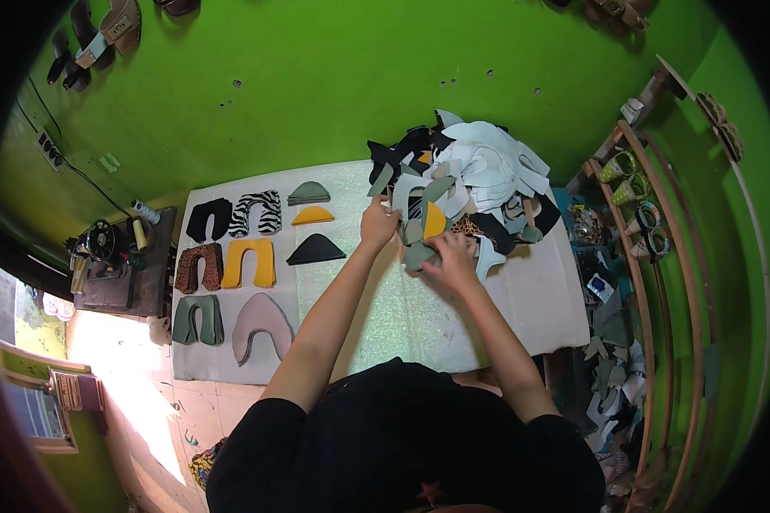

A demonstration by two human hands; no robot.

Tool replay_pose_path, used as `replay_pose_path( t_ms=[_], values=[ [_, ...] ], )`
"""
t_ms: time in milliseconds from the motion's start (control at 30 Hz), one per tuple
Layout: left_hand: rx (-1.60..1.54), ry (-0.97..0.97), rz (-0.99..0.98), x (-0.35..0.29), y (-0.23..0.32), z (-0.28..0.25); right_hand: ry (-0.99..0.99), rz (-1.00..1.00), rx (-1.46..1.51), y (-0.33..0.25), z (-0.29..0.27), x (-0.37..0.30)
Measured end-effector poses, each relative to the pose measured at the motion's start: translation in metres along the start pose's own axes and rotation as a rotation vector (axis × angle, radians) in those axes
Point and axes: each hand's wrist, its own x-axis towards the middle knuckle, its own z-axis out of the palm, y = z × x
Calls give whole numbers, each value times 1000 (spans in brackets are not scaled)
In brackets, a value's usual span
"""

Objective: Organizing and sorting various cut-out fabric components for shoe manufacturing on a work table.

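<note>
A heap of cut material pieces [488,162] in white, black, green and animal prints lies on the right of the table. My left hand [380,224] is at the heap's left edge, fingers curled against a grey-green curved piece [381,181]. My right hand [453,261] reaches into the front of the heap with fingers apart. Its fingertips touch near a yellow half-moon piece [435,221] and a green piece [417,256]. On the left sit sorted stacks: black, zebra-print [255,212], leopard-print, yellow [250,263] and green U-shapes, a pinkish arch [263,327], and green, yellow and black half-moons [316,249].
The pale-covered table [368,299] stands against a green wall. At the left is a sewing machine [103,239] on a dark stand. A wooden rack [680,282] with sandals rises at the right, with scraps [612,376] heaped beside it. Sandals [121,26] hang on the wall.
</note>
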Motion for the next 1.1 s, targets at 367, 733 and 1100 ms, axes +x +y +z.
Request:
replay_pose_path(
  t_ms=[367, 733, 1100],
  values=[
    [-162, 119, 0, 13, -11, 3, 109, 31, 121, 11, 10, 16],
    [-475, -8, -54, -3, 10, 7, 89, 28, 500, 18, 14, 29],
    [-241, 158, 426, -45, 31, 10, 145, 346, 867, 37, 10, 36]
  ],
)
